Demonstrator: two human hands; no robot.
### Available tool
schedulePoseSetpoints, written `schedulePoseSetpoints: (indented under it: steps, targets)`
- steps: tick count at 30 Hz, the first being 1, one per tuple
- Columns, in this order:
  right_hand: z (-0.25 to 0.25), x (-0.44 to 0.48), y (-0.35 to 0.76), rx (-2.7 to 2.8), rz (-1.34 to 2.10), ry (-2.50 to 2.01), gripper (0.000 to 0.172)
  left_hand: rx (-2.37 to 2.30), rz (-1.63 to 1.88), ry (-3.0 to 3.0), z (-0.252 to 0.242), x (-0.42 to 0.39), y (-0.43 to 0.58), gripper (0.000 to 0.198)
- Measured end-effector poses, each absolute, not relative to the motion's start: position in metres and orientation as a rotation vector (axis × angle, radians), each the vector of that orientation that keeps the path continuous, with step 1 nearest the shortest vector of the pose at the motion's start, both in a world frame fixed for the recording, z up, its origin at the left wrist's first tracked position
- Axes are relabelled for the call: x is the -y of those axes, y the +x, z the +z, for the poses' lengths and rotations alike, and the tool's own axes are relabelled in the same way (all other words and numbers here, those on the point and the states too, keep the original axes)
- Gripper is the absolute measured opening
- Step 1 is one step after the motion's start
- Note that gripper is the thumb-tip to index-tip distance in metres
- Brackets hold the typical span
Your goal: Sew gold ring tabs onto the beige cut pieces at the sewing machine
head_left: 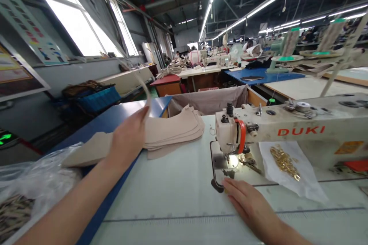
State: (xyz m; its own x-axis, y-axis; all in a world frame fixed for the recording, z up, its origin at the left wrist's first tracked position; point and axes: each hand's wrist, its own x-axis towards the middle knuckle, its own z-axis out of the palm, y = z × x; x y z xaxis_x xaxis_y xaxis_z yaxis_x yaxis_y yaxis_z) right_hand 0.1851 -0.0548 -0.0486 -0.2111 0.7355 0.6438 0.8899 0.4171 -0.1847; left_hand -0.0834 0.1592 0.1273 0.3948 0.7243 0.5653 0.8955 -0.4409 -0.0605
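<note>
My left hand (128, 138) reaches out over a stack of beige cut fabric pieces (172, 128) on the sewing table (172, 199). A thin strip, blurred with motion, rises from its fingers (142, 80); the grip itself is hidden behind the hand. My right hand (248, 203) lies flat on the table, fingers together, just in front of the needle plate (220, 168) of a white sewing machine marked DUKI (287, 130). It holds nothing.
A white sheet with a heap of small gold metal parts (284, 162) lies under the machine arm. A clear plastic bag (37, 176) sits at the left on a blue table (115, 118). A grey cloth bin (212, 99) stands behind the table. Other workstations and people fill the hall.
</note>
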Motion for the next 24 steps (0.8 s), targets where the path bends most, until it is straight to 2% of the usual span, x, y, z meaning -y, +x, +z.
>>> schedulePoseSetpoints:
  steps: [3, 9, 11, 15, 20, 24]
  targets:
    - [-0.054, 0.053, 0.188, 2.001, -0.365, -1.377, 0.031, 1.499, -0.404, -2.432, 0.105, -0.193, -0.032, 0.048]
    - [-0.071, 0.045, 0.198, 2.106, -0.510, -1.319, 0.030, 1.812, -0.200, -2.382, 0.022, -0.208, 0.000, 0.034]
    - [-0.075, 0.043, 0.200, 2.136, -0.522, -1.301, 0.030, 1.874, -0.165, -2.377, 0.012, -0.210, 0.001, 0.043]
    - [-0.078, 0.043, 0.202, 2.167, -0.523, -1.314, 0.029, 1.862, -0.088, -2.459, 0.015, -0.219, -0.016, 0.063]
    - [-0.072, 0.044, 0.201, 2.182, -0.526, -1.288, 0.031, 1.823, -0.193, -2.343, 0.035, -0.227, -0.089, 0.066]
    - [-0.067, 0.043, 0.199, 2.200, -0.511, -1.280, 0.032, 2.114, -0.135, -2.089, 0.048, -0.232, -0.160, 0.065]
